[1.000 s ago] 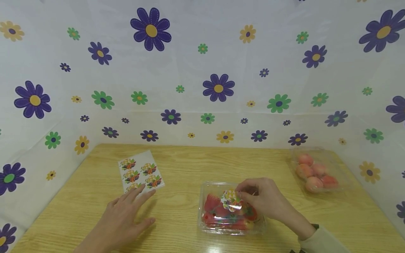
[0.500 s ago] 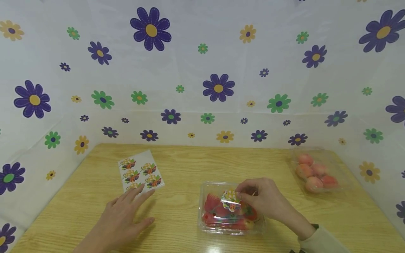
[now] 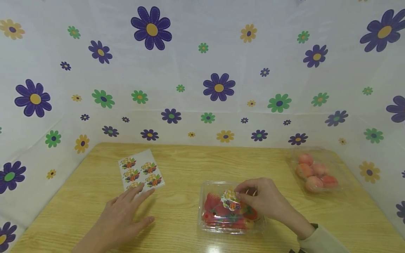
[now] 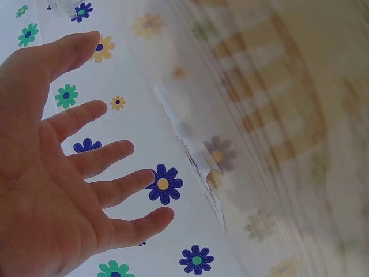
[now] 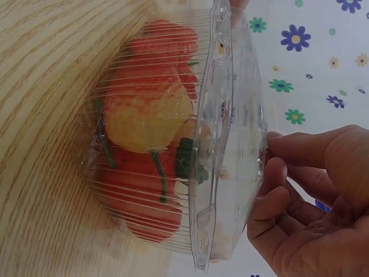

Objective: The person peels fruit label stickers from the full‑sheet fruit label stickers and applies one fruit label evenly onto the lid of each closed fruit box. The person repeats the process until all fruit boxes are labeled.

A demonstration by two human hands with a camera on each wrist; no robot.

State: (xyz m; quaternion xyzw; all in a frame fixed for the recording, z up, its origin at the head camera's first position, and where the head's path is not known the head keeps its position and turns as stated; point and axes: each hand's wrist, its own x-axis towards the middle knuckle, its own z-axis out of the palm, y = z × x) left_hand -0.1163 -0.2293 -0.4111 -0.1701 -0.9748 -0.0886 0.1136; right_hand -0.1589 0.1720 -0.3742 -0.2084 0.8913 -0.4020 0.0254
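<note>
In the head view, a clear plastic clamshell box [image 3: 213, 226] of strawberries [image 3: 212, 202] stands on the table, lid down. My right hand [image 3: 265, 198] is over the right part of the lid, its thumb and index finger pinching the right edge of a round fruit-print sticker [image 3: 230, 201] at the lid's top. Seen from the right wrist, the fingertips of my right hand [image 5: 311, 190] meet at the lid's outer face. My left hand [image 3: 118, 219] has its fingers spread, near the lower edge of a white sheet of fruit stickers [image 3: 142, 170]. Nothing is in the left palm.
Farther back on the right stands another clear plastic box [image 3: 340, 172], holding several round pinkish-red fruits [image 3: 314, 183]. The wooden table [image 3: 190, 165] is bordered at the back and sides by white cloth [image 3: 186, 45] with a flower print.
The sticker's face tilts slightly differently and its glare has shifted. More of the right hand's curled fingers shows behind the thumb. The left hand and both boxes stay in place.
</note>
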